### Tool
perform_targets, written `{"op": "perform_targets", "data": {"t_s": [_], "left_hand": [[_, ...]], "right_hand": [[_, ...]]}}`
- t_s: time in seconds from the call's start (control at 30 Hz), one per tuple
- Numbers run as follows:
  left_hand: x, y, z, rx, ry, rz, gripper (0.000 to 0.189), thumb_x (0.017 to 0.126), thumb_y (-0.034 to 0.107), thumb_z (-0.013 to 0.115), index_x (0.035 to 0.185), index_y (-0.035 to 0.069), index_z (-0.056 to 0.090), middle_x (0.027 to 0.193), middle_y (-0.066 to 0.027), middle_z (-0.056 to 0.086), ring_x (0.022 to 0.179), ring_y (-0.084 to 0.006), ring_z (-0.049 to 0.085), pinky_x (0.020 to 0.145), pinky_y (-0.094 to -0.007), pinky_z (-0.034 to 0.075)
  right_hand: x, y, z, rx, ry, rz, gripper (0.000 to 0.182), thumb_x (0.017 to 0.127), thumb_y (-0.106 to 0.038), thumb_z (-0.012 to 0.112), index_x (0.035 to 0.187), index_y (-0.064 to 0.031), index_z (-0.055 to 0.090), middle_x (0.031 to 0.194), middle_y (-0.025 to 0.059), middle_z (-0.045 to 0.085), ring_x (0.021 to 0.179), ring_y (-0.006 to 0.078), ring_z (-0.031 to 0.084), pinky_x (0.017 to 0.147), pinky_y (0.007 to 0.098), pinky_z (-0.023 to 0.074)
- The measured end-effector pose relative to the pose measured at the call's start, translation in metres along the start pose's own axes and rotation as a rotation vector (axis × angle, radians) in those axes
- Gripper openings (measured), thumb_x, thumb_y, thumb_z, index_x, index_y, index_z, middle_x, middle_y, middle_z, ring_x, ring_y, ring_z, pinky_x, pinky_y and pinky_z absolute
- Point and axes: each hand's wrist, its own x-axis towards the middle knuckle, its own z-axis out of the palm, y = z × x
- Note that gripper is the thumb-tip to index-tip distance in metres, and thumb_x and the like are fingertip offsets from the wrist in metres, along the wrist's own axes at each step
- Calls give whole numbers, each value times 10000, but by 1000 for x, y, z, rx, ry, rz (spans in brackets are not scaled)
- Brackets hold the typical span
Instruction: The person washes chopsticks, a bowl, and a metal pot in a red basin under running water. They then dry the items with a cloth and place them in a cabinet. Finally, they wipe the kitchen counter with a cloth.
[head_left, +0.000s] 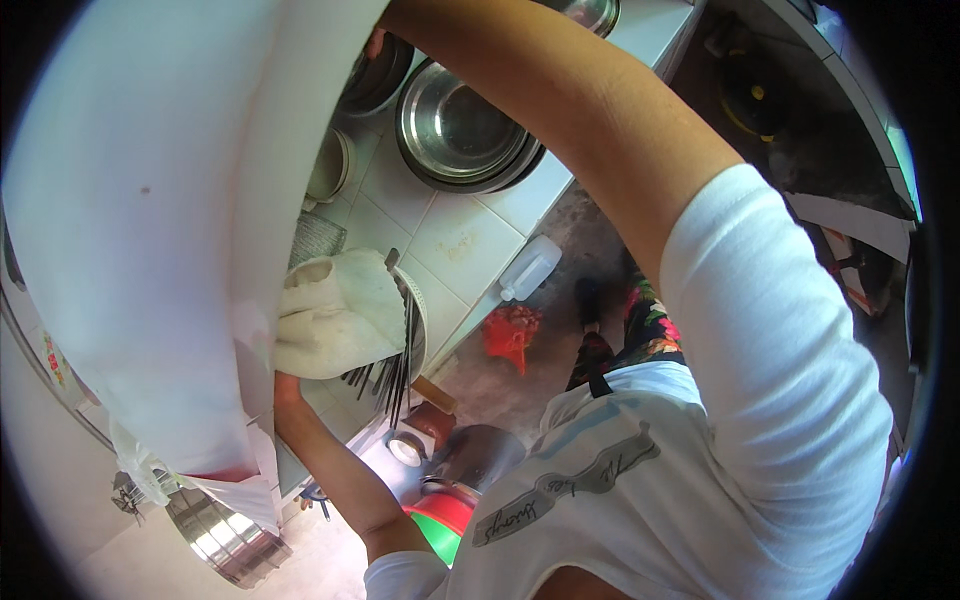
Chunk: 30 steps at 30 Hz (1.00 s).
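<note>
A large white panel (172, 187) close to the camera hides much of the left side. My right arm reaches over a tiled counter (450, 240); a little of my right hand (374, 43) shows beside a dark round pan (386, 79) at the panel's edge, its grip unclear. My left forearm passes behind the panel below a cream cloth (337, 315), and my left hand is hidden. This cloth lies partly over a white perforated basket (417, 300) with several dark chopsticks (397, 382). Stacked steel bowls (465, 127) stand on the counter between the basket and my right arm.
A pale container (330, 165) stands near a silvery mesh-like piece (316, 238). Beside the counter are a plastic jug (531, 268), a red plastic bag (512, 334) and red (450, 510) and green (435, 534) basins. A ribbed steel pot (225, 536) is at lower left.
</note>
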Motion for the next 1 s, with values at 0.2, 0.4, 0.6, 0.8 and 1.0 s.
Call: {"op": "perform_targets", "data": {"t_s": [0.2, 0.4, 0.6, 0.8, 1.0], "left_hand": [[9, -1, 0, 19, -192, -96, 389, 908, 118, 393, 1254, -55, 434, 1312, -223, 442, 1232, -337, 402, 1078, -477, 272], [-5, 0, 45, 227, -730, -57, 398, 961, 205, 346, 1253, -47, 444, 1276, -239, 470, 1161, -331, 472, 1014, -473, 364], [3, -6, 61, 246, -743, -110, 438, 967, 263, 321, 1262, -34, 448, 1276, -214, 481, 1173, -323, 465, 1019, -467, 353], [10, 0, 59, 257, -689, -178, 480, 973, 321, 295, 1271, -21, 452, 1276, -190, 492, 1184, -314, 458, 1025, -460, 342], [28, -6, 90, 282, -753, -250, 525, 979, 379, 270, 1280, -8, 457, 1276, -165, 502, 1195, -305, 452, 1031, -454, 330]], "right_hand": [[7, 0, 3, 27, -7, 43, 326, 923, -332, 456, 1166, -131, 539, 1123, 168, 504, 954, 308, 518, 815, 429, 427], [10, 5, 5, 71, -15, 90, 304, 925, -308, 465, 1089, -86, 594, 1007, 173, 575, 834, 298, 579, 730, 424, 472], [31, 9, 9, 64, -39, 150, 311, 928, -283, 474, 1012, -42, 650, 892, 177, 645, 714, 287, 640, 645, 420, 518], [-8, -15, 19, 214, -22, 148, 329, 915, -305, 501, 999, -35, 669, 848, 177, 670, 635, 278, 666, 573, 397, 537], [29, 32, 6, -236, 259, -86, 354, 880, -369, 536, 1009, -66, 666, 847, 123, 672, 728, 252, 670, 639, 426, 533]]}}
